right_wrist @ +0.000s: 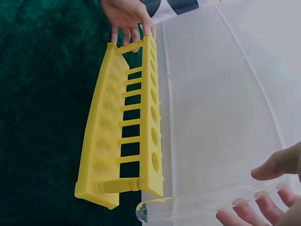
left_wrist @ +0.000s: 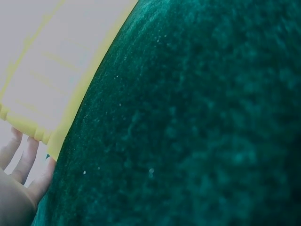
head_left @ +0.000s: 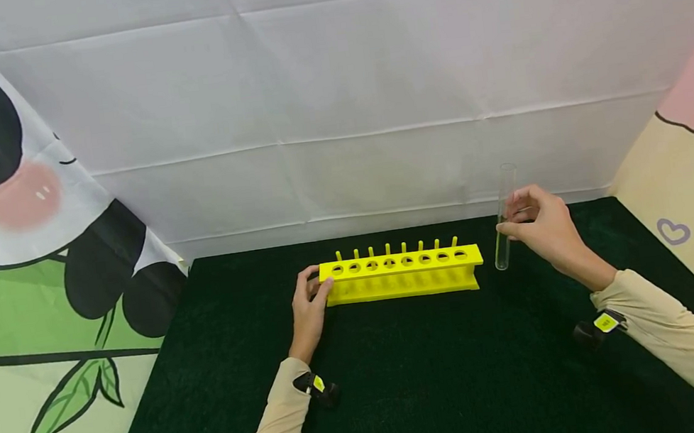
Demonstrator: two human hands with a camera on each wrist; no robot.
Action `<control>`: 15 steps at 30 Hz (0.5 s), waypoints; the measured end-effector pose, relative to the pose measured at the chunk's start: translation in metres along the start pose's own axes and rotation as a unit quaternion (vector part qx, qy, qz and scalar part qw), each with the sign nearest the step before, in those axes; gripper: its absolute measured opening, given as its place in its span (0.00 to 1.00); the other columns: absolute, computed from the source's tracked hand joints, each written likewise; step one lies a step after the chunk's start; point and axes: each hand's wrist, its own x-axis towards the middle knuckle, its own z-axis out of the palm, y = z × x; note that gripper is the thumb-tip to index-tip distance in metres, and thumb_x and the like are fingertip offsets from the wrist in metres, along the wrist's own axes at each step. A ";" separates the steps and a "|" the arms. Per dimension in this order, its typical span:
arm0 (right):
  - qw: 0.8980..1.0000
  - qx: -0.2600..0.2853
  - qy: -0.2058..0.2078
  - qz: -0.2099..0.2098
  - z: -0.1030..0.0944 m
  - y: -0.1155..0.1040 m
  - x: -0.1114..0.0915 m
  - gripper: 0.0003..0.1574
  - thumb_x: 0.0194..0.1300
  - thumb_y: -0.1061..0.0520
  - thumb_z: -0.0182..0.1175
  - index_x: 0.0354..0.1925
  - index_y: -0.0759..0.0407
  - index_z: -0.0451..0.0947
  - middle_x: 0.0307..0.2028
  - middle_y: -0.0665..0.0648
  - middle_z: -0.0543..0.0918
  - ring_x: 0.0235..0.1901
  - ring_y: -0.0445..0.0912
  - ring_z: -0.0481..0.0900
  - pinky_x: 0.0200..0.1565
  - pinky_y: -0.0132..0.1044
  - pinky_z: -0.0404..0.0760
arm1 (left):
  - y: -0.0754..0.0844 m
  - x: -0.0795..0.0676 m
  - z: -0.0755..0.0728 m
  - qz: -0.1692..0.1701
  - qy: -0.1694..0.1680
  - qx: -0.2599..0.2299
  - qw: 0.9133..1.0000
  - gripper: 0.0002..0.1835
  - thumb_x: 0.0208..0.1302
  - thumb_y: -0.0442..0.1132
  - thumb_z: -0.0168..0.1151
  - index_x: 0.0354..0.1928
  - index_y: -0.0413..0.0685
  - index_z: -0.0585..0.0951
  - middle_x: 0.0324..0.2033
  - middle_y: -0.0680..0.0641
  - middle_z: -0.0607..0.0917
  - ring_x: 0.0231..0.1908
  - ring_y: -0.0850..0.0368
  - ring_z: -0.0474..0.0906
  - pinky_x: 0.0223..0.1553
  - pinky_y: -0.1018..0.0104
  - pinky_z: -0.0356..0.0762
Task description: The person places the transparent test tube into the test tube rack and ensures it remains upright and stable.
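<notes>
A yellow test tube rack (head_left: 403,287) stands on the dark green cloth, its row of round holes on top and a line of pegs behind. My left hand (head_left: 308,314) holds the rack's left end, thumb at the front top corner and fingers at the side. To the right of the rack, my right hand (head_left: 544,226) pinches a clear glass test tube (head_left: 503,254) between thumb and fingers. The tube is nearly upright, rounded end down, leaning slightly right at the top. In the right wrist view, the tube's rounded bottom (right_wrist: 142,213) appears close by the rack's near end.
Dark green cloth (head_left: 442,377) covers the table. A white sheet (head_left: 371,85) hangs right behind it. Printed fabric with a panda (head_left: 5,205) stands at the left, and a cream and pink printed panel (head_left: 688,163) at the right.
</notes>
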 end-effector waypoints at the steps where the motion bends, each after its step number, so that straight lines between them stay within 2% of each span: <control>1: 1.000 0.001 0.000 0.000 0.000 0.000 0.000 0.24 0.59 0.64 0.64 0.51 0.67 0.66 0.42 0.64 0.74 0.34 0.47 0.75 0.30 0.27 0.78 | 0.000 0.000 0.000 0.000 -0.002 0.000 1.000 0.25 0.64 0.59 0.55 0.60 0.62 0.66 0.55 0.45 0.77 0.52 0.50 0.72 0.52 0.50 0.69; 6: 1.000 0.005 -0.003 0.001 0.000 -0.002 0.002 0.24 0.59 0.64 0.64 0.51 0.67 0.66 0.43 0.64 0.74 0.35 0.46 0.75 0.30 0.27 0.79 | 0.000 0.002 -0.001 -0.004 -0.004 0.002 1.000 0.26 0.64 0.60 0.55 0.61 0.63 0.66 0.55 0.46 0.77 0.53 0.50 0.71 0.53 0.50 0.68; 15: 1.000 0.003 0.000 -0.013 0.004 0.000 0.004 0.23 0.59 0.63 0.64 0.50 0.66 0.67 0.41 0.63 0.75 0.33 0.44 0.76 0.31 0.30 0.80 | -0.003 0.002 -0.002 0.011 -0.003 -0.006 1.000 0.26 0.64 0.59 0.56 0.60 0.62 0.66 0.53 0.46 0.79 0.50 0.50 0.71 0.51 0.51 0.68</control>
